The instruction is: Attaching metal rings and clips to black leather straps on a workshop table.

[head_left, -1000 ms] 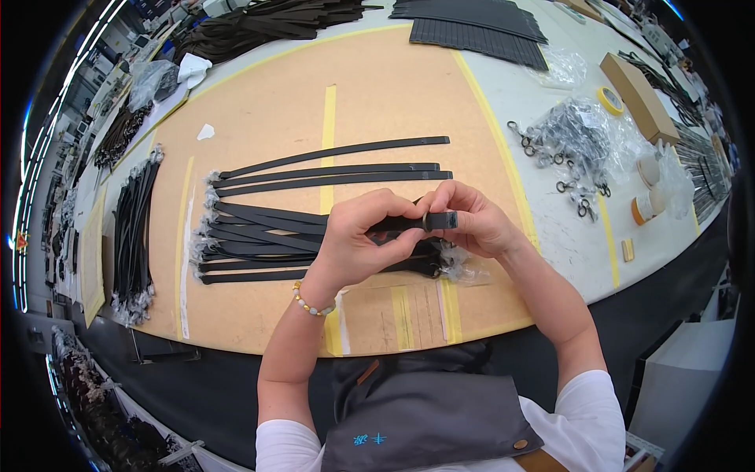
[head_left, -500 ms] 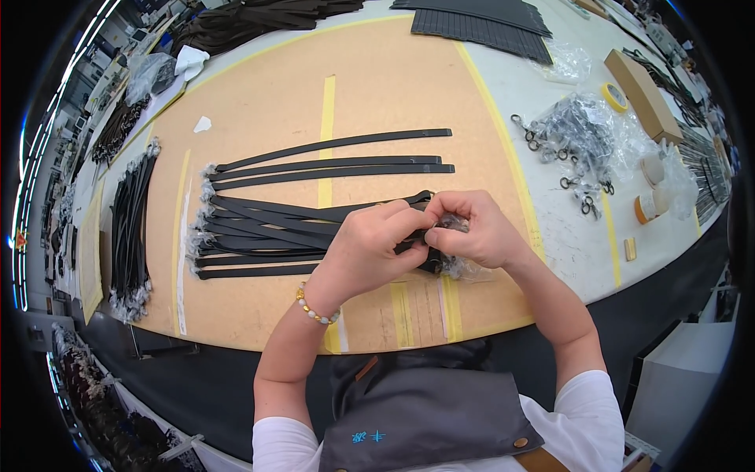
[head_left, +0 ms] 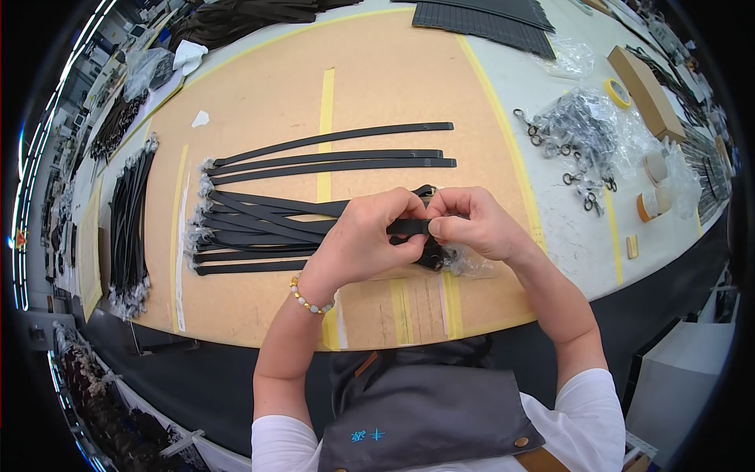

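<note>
My left hand [head_left: 366, 240] and my right hand [head_left: 470, 224] meet over a tan board [head_left: 377, 71] and pinch the end of one black strap [head_left: 409, 227] between their fingertips. Under the hands lies a fanned bundle of black straps [head_left: 252, 228] with plastic-wrapped left ends. A metal buckle end [head_left: 425, 190] shows just above my fingers. Crumpled clear plastic [head_left: 470, 262] sits beneath my right hand. Three separate black straps [head_left: 338, 153] lie flat farther up the board.
A heap of metal clasps in clear plastic [head_left: 578, 138] lies to the right on the white table, with tape rolls [head_left: 651, 204] and a cardboard box [head_left: 645, 90] beyond. Another bundle of black straps [head_left: 130, 212] lies at the left. Dark mats [head_left: 480, 16] are at the far edge.
Both hands have drawn closer together over the bundle, and the strap end they hold has shifted slightly lower and leftwards between the fingers.
</note>
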### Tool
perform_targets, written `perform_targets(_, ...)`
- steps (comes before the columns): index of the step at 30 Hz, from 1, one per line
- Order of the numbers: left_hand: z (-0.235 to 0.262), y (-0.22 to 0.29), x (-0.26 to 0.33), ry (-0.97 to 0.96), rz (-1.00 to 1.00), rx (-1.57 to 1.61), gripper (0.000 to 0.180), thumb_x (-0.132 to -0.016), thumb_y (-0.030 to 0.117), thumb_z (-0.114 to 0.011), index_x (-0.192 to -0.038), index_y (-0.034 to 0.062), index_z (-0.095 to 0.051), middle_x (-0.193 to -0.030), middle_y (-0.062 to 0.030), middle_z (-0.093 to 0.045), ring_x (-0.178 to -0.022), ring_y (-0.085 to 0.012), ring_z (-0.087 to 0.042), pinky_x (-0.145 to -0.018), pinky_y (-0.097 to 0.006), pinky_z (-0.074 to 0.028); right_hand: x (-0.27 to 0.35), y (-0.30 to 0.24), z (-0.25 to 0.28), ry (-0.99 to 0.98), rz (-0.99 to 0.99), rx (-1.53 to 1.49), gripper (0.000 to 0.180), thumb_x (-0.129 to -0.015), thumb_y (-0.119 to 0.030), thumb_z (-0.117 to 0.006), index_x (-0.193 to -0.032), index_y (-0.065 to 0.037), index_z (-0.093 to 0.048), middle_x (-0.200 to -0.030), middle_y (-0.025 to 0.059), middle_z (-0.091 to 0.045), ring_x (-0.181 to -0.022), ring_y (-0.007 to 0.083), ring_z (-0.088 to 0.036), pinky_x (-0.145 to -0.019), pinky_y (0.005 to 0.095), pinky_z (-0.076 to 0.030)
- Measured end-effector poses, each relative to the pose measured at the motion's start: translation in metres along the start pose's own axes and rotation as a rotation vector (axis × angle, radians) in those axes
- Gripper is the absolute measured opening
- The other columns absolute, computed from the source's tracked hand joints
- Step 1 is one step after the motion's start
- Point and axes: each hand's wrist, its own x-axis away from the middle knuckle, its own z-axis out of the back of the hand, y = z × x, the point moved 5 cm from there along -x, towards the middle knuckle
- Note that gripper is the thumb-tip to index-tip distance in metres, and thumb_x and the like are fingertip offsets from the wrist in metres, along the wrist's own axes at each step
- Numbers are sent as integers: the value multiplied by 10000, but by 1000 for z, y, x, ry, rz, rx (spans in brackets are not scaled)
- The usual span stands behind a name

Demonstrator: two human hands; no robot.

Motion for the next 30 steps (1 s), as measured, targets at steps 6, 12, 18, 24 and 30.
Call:
perform_targets(6,-3,-4,1,-1,25,80,216,-767,6,-800,-932,2,-662,-784,-5,-658,-692,-24,-574,-589,-181,-477,0,0,0,-16,11,-23,101,-883,-115,-681,-861,-20,-656,-814,-17,-636,-738,45,-572,-660,236,-471)
perform_targets(12,-3,-4,0,-5,59,84,204,-773,2,-798,-922,0,-659,-784,0,-654,-683,-19,-567,-590,-177,-474,0,0,-2,3,26,-21,99,-883,-113,-675,-872,-16,-661,-824,-22,-634,-745,41,-569,-661,234,-469)
perform_targets(18,-4,-5,0,0,57,77,200,-772,3,-795,-914,2,-655,-778,2,-650,-679,-16,-558,-582,-174,-469,0,2,0,15,32,-1,107,-884,-120,-675,-876,-14,-659,-826,-30,-628,-751,31,-547,-656,226,-451)
perform_targets(24,-3,-5,0,-10,59,65,204,-770,6,-798,-917,2,-656,-776,2,-646,-677,-16,-554,-581,-175,-470,1,1,-2,26,46,41,102,-880,-114,-663,-876,-13,-652,-826,-37,-619,-752,29,-532,-655,225,-447)
perform_targets(30,-4,-6,1,-13,19,37,219,-770,19,-815,-927,-3,-664,-795,-4,-659,-691,-19,-568,-585,-175,-479,1,3,-3,46,57,60,92,-876,-103,-653,-876,-12,-650,-833,-33,-622,-757,29,-534,-655,227,-450)
